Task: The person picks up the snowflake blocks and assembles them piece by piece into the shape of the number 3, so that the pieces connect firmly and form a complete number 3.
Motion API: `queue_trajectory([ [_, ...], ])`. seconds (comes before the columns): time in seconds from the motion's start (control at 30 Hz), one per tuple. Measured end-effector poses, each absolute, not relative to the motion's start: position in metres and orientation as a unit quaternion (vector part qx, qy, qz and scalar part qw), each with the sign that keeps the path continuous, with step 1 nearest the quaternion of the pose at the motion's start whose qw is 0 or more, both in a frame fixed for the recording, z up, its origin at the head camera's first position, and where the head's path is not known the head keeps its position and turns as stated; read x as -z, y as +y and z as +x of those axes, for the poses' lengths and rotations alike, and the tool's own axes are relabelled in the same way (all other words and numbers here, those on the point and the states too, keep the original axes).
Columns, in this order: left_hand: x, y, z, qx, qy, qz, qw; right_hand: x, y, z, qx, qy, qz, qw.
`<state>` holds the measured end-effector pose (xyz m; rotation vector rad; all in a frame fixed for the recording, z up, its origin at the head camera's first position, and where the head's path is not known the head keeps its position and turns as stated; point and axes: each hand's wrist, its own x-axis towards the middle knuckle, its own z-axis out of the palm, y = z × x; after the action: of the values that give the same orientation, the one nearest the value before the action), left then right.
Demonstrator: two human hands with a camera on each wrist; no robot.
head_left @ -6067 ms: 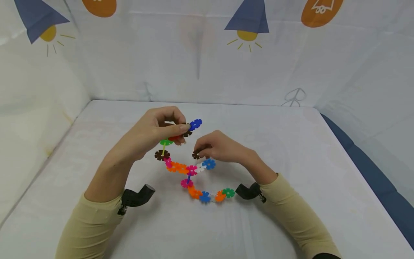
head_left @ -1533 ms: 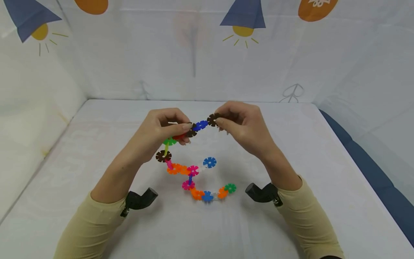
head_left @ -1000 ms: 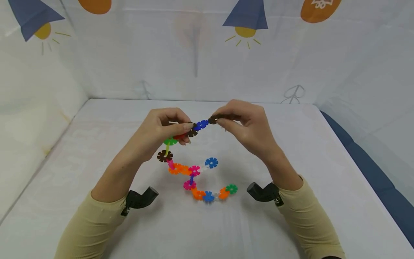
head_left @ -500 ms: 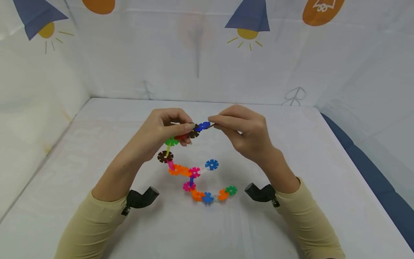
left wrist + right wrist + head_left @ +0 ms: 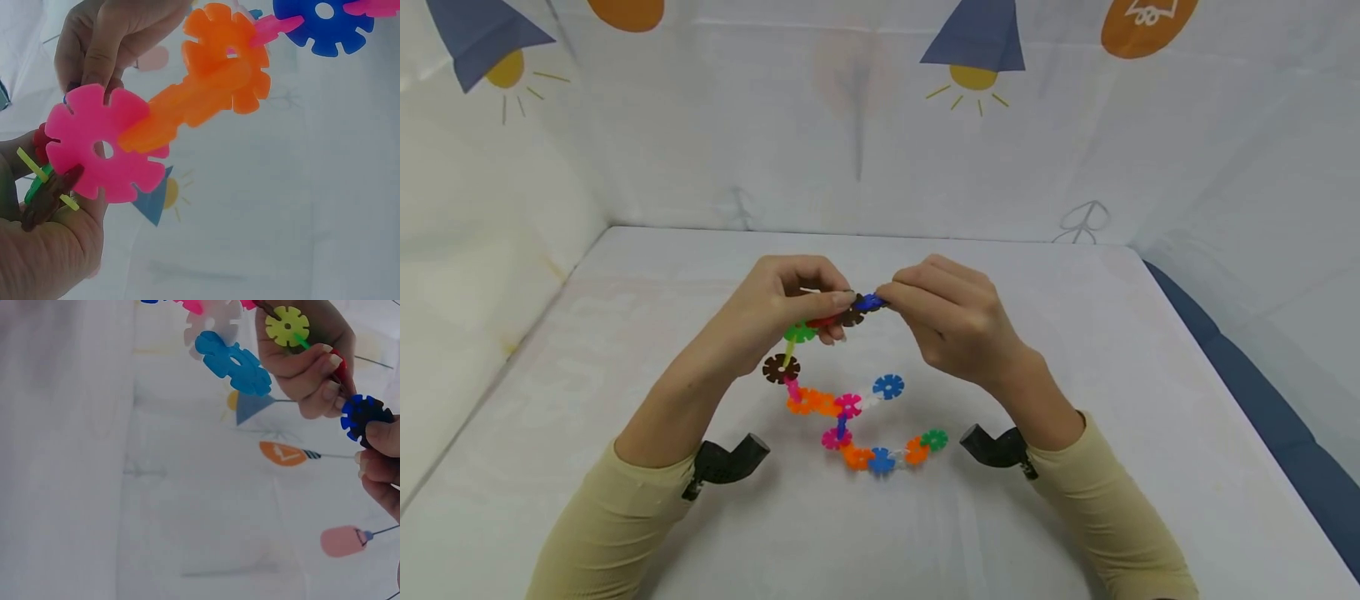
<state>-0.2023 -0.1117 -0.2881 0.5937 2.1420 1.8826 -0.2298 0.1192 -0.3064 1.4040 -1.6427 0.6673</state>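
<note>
In the head view my left hand [image 5: 767,308] pinches the upper end of a chain of interlocking snowflake discs, by the red disc [image 5: 823,321] and a brown disc [image 5: 853,317]. My right hand [image 5: 958,325] pinches a dark brown disc, mostly hidden there, against the blue disc [image 5: 869,302] at the chain's end. The right wrist view shows the blue disc [image 5: 351,419] overlapping the dark disc [image 5: 369,422] under the thumb. Below hang a green disc [image 5: 801,332], a brown disc [image 5: 781,368] and orange discs [image 5: 812,402]. In the left wrist view a pink disc [image 5: 94,156] is close.
The chain branches downward to a row ending in a green disc [image 5: 934,440], while a light blue disc [image 5: 889,387] ends the other branch. A white table [image 5: 1037,517] lies beneath, with printed white cloth [image 5: 775,125] behind. Black wrist cameras [image 5: 730,460] jut inward from both sleeves.
Earlier the right hand brought the brown disc up from beside the lower chain to the blue disc. Since then it has turned and moved slightly left and down, closing over the disc. The left hand keeps its hold.
</note>
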Motion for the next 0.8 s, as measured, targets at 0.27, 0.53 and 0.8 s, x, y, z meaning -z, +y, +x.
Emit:
queue_trajectory([
  [0.27, 0.287, -0.107, -0.198, -0.641, 0.733, 0.203, 0.099, 0.306, 0.114, -0.229, -0.286, -0.623, 0.552, 0.474],
  [0.53, 0.284, -0.104, -0.195, -0.648, 0.727, 0.205, 0.096, 0.307, 0.113, -0.228, -0.312, -0.608, 0.545, 0.485],
  [0.8, 0.282, -0.102, -0.188, -0.649, 0.736, 0.177, 0.077, 0.307, 0.109, -0.227, -0.314, -0.585, 0.545, 0.513],
])
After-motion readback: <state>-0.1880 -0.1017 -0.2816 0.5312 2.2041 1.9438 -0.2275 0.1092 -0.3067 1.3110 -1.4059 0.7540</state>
